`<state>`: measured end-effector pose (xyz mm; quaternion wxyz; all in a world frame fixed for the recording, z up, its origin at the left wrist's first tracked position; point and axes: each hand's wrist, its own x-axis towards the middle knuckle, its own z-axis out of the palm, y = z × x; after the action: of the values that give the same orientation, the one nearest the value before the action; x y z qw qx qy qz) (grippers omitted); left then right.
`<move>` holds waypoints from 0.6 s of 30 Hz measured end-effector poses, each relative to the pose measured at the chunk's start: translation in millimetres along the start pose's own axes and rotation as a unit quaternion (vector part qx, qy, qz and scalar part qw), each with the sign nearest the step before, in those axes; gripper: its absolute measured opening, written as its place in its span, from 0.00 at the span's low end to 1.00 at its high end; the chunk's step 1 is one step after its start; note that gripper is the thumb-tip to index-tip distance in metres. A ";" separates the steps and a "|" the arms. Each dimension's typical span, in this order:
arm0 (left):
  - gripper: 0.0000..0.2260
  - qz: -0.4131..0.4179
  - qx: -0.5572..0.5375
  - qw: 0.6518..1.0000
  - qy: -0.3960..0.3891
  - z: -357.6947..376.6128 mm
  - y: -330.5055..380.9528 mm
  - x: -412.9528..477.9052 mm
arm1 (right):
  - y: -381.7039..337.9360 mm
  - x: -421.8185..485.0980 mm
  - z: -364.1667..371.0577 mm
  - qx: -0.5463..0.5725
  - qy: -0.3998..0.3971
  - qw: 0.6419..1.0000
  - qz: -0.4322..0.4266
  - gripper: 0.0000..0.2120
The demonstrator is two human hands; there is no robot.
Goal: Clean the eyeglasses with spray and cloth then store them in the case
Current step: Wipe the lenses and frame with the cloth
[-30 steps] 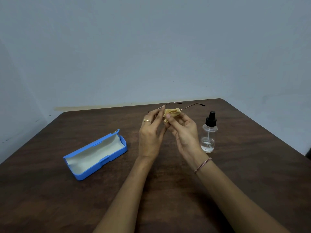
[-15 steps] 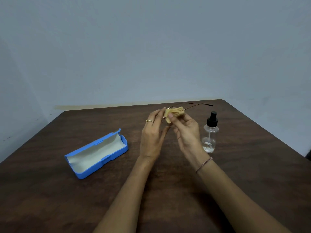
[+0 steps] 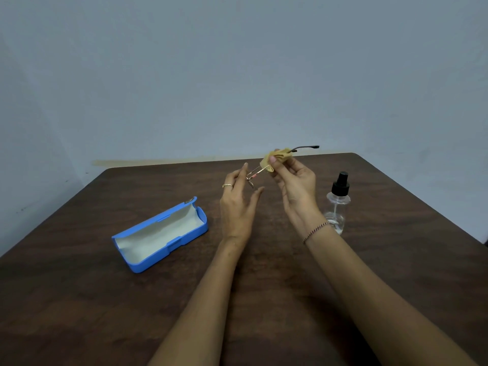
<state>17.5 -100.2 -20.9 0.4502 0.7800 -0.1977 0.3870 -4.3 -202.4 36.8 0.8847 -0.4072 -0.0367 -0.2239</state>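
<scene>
Above the surface (image 3: 264, 299), my right hand (image 3: 298, 188) pinches the cloth (image 3: 274, 157) round the eyeglasses (image 3: 254, 173), my left hand (image 3: 237, 204) lightly holding them; hard rubbing could bend the thin arm.

Both forearms reach forward, left hand (image 3: 239, 200) holding the eyeglasses (image 3: 255, 171), right hand (image 3: 297, 184) pinching the cloth (image 3: 276, 155).

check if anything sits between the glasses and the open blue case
Nothing visible does. The eyeglasses are held above the table in the left hand, and the case lies open to their left with only bare table between. The spray bottle stands on the right.
</scene>
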 end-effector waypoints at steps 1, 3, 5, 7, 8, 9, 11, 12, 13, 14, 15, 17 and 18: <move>0.26 -0.013 0.002 1.000 0.006 -0.7 -1.0 0.6 | 4.4 -0.4 4.0 -0.007 -0.003 1.000 0.003 0.07; 0.28 -0.032 0.011 0.999 0.017 -1.5 -3.2 1.8 | 18.7 -5.3 8.5 -0.036 -0.017 0.999 0.011 0.07; 0.29 -0.045 0.010 0.999 0.026 -2.1 -5.3 2.8 | 32.2 -11.7 10.0 -0.082 -0.040 0.996 0.015 0.09; 0.29 -0.065 0.002 0.997 0.028 -2.9 -6.7 4.5 | 39.8 -14.2 10.7 -0.130 -0.059 0.990 0.007 0.11; 0.28 -0.071 0.001 0.997 0.028 -2.6 -7.8 4.8 | 41.1 -14.1 10.5 -0.145 -0.065 0.987 0.000 0.11; 0.27 -0.073 0.000 0.997 0.028 -1.7 -8.6 4.2 | 40.8 -13.6 9.4 -0.151 -0.067 0.986 -0.006 0.10; 0.24 -0.074 -0.009 0.997 0.029 0.7 -9.6 3.0 | 36.3 -10.2 6.3 -0.141 -0.061 0.988 -0.016 0.09; 0.24 -0.078 -0.016 0.996 0.032 1.5 -9.6 2.6 | 32.5 -7.1 4.6 -0.127 -0.052 0.990 -0.022 0.09; 0.25 -0.083 -0.022 0.996 0.034 1.8 -9.8 2.3 | 28.0 -3.5 2.7 -0.112 -0.042 0.992 -0.032 0.08; 0.26 -0.087 -0.025 0.995 0.034 1.7 -9.8 1.9 | 23.7 0.5 0.3 -0.099 -0.031 0.994 -0.045 0.08; 0.26 -0.087 -0.026 0.995 0.034 1.3 -10.1 1.4 | 19.9 2.9 -1.3 -0.087 -0.023 0.994 -0.055 0.08; 0.26 -0.080 -0.023 0.996 0.034 0.9 -10.2 0.7 | 18.4 2.6 -1.2 -0.075 -0.022 0.995 -0.058 0.08; 0.26 -0.076 -0.020 0.996 0.033 1.1 -10.4 0.5 | 20.9 0.0 -0.4 -0.081 -0.027 0.995 -0.053 0.09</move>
<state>25.2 -95.8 -26.4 0.5002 0.7702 -0.1305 0.3736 4.6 -190.7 21.8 0.8347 -0.4805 -0.0635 -0.2615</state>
